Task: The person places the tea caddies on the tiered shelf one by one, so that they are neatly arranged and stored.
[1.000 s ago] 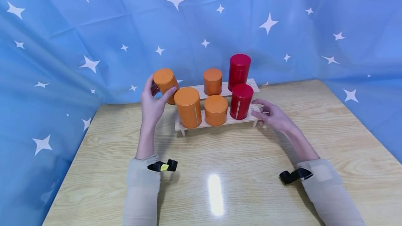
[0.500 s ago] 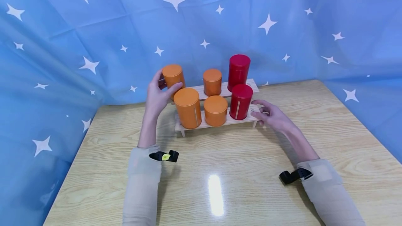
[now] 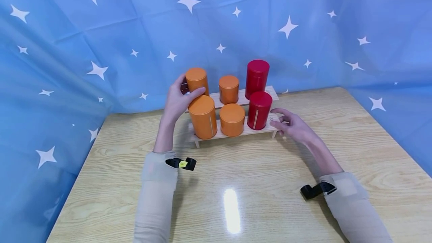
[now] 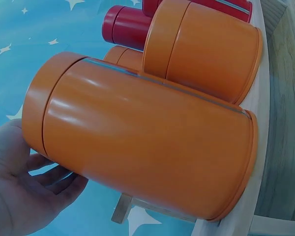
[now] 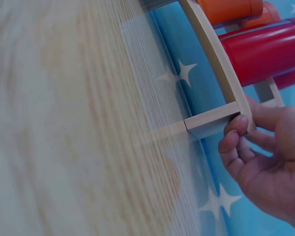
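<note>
In the head view my left hand (image 3: 177, 100) grips a tall orange canister (image 3: 197, 81) at the back shelf's left end, fingers behind it and thumb across its front. Whether its base touches the shelf is hidden by another tall orange canister (image 3: 203, 119) in front. That front canister (image 4: 147, 137) fills the left wrist view and covers the gripped one; curled fingers of the left hand (image 4: 34, 187) show beside it. My right hand (image 3: 294, 126) pinches the right end of the two-tier wooden rack (image 3: 248, 132); the right wrist view shows thumb and fingertips on the shelf board (image 5: 228, 83).
A small orange canister (image 3: 228, 90) and a tall red canister (image 3: 257, 80) stand on the back tier. On the front tier are a short orange canister (image 3: 232, 120) and another red canister (image 3: 259, 111). Behind the wooden table (image 3: 270, 198) hangs a starry blue cloth (image 3: 141, 18).
The left hand has carried the orange canister rightward, from left of the rack to over the back tier's left end, and it has gone from tilted to upright. The right hand stays put.
</note>
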`<state>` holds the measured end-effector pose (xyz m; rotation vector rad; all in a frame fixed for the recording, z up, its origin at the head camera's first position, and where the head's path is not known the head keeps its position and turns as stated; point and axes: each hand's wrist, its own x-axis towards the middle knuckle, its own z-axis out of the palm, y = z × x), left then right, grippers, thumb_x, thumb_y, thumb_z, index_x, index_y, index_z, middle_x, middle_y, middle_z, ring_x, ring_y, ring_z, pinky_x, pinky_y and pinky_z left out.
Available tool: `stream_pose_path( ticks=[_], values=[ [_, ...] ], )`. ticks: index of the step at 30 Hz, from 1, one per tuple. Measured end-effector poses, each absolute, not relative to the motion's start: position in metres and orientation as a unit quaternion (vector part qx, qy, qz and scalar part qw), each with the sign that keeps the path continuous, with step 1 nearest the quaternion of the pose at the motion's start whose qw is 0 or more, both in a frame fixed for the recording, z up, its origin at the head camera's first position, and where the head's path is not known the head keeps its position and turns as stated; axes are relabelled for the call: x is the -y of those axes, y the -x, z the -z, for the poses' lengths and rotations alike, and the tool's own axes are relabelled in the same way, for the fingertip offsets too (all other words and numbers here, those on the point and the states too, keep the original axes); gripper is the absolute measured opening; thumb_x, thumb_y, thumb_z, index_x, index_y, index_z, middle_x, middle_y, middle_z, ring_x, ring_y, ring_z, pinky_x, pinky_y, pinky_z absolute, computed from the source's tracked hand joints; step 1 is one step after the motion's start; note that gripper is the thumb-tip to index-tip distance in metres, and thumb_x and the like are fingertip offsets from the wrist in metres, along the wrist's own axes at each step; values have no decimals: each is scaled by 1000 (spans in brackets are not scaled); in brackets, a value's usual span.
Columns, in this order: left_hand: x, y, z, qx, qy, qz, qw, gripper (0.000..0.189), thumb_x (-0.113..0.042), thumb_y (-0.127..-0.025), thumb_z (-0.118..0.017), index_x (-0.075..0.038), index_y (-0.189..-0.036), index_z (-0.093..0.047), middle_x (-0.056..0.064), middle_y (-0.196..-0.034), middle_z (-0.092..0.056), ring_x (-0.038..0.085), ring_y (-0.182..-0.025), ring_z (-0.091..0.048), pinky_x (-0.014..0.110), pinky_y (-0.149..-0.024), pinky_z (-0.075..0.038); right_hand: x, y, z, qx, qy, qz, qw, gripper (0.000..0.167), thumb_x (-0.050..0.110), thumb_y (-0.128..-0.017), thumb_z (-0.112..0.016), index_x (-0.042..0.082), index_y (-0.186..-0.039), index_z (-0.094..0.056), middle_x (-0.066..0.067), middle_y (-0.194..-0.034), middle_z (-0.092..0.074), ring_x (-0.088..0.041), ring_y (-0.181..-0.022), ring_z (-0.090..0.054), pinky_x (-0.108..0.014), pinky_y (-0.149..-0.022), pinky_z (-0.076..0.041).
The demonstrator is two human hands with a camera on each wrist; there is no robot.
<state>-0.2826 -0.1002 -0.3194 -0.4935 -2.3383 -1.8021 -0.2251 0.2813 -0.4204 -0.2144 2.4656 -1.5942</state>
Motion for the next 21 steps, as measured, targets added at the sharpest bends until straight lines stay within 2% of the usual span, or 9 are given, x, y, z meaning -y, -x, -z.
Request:
stream_pose_path(
  ticks=[8,13,16,21],
  values=[
    [99,283,318,785,160,595,55,68,-26,-89,-79,-13,-148,-47,11,-137,-56,28,-122,-57,44,-100,-50,-280,226,420,-833,81,538,96,61,23,-101,-64,7,-153,-35,-17,-96,-51,-28,-74,-60,-33,-65,-52],
    [102,282,319,788,160,591,65,77,-32,-89,-79,-13,-153,-40,9,-141,-52,26,-126,-53,43,-107,-44,-279,226,420,-834,80,537,99,61,25,-101,-64,7,-153,-35,-17,-96,-51,-27,-73,-59,-34,-64,-52],
    [104,279,319,786,160,592,74,82,-34,-88,-79,-11,-154,-37,9,-142,-50,25,-129,-50,40,-110,-39,-281,225,420,-839,79,529,101,61,25,-101,-64,8,-153,-35,-19,-96,-51,-30,-75,-59,-36,-66,-53],
    [108,272,318,787,175,586,81,79,-34,-90,-77,-10,-154,-37,10,-144,-49,24,-132,-47,39,-112,-37,-285,222,416,-857,84,499,98,64,30,-102,-61,9,-156,-33,-20,-103,-54,-35,-83,-60,-40,-73,-54]
  ],
)
